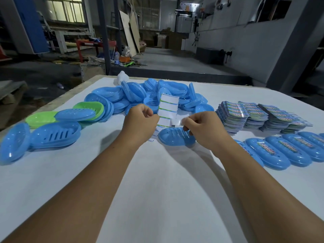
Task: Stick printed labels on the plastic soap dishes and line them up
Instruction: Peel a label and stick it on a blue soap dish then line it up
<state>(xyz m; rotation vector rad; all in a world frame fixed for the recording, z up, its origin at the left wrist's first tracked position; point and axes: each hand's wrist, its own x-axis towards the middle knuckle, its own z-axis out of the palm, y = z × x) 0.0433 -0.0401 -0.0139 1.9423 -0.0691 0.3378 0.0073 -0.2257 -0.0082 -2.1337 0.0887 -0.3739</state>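
My left hand (pixel 141 122) grips a label sheet (pixel 167 108) that stands upright, its white back towards me. My right hand (pixel 204 128) pinches one label (pixel 176 122) at the sheet's lower edge. Directly below both hands a blue soap dish (pixel 172 139) lies on the white table (pixel 157 181). A row of labelled blue dishes (pixel 284 150) runs along the right. A heap of unlabelled blue dishes (pixel 150 96) lies behind the hands.
Stacks of printed label sheets (pixel 261 116) sit at the right, behind the row. Green dishes (pixel 42 118) and more blue ones (pixel 54 135) spread over the left side. A white object (pixel 121 78) stands at the table's far edge. Beyond is a workshop floor.
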